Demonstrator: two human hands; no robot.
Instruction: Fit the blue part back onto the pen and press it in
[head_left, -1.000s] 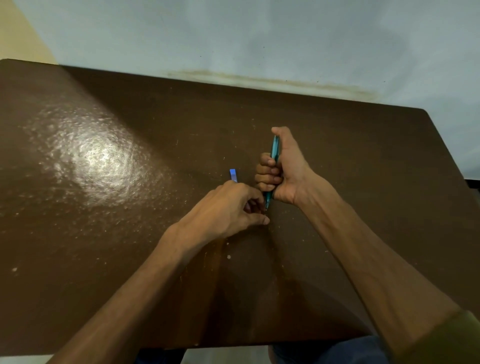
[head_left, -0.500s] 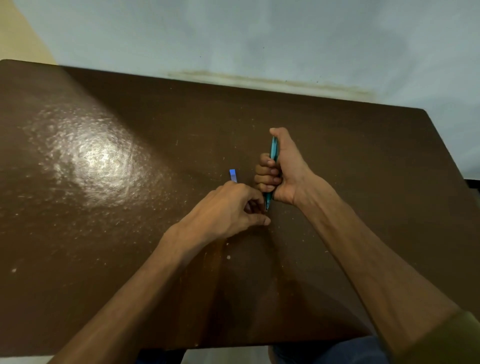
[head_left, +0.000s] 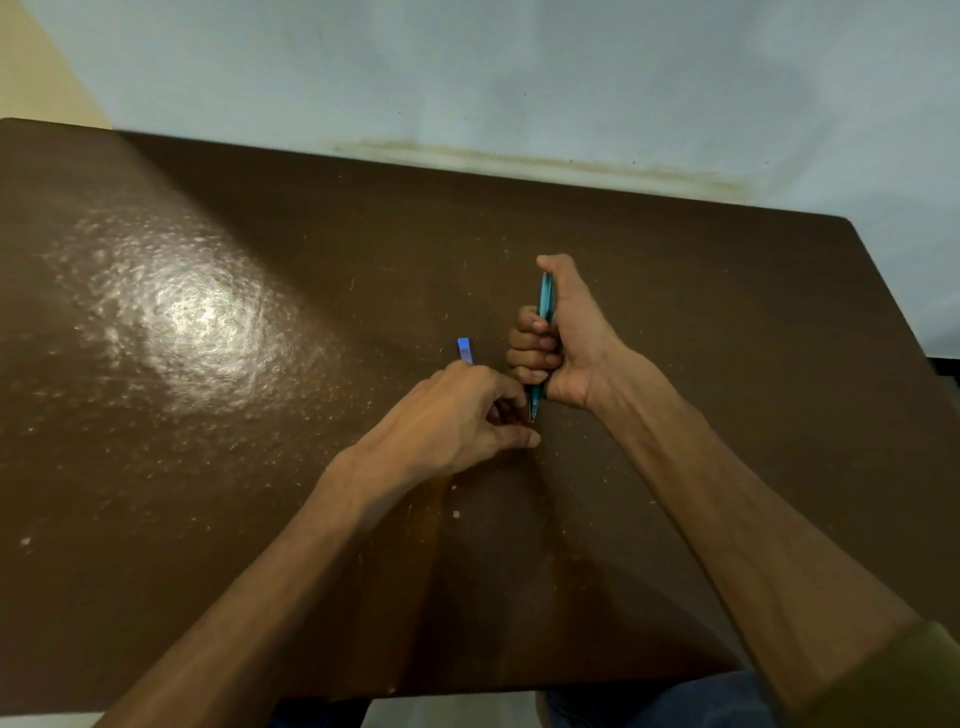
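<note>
Right hand grips a pen upright; left hand, pinching at its tip, should work steadily over the table.

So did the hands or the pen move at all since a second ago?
Almost nothing moved. The right hand still grips the teal pen upright in its fist, and the left hand still has its fingers curled by the pen's tip. The small blue piece stayed beside the left hand on the brown table.
</note>
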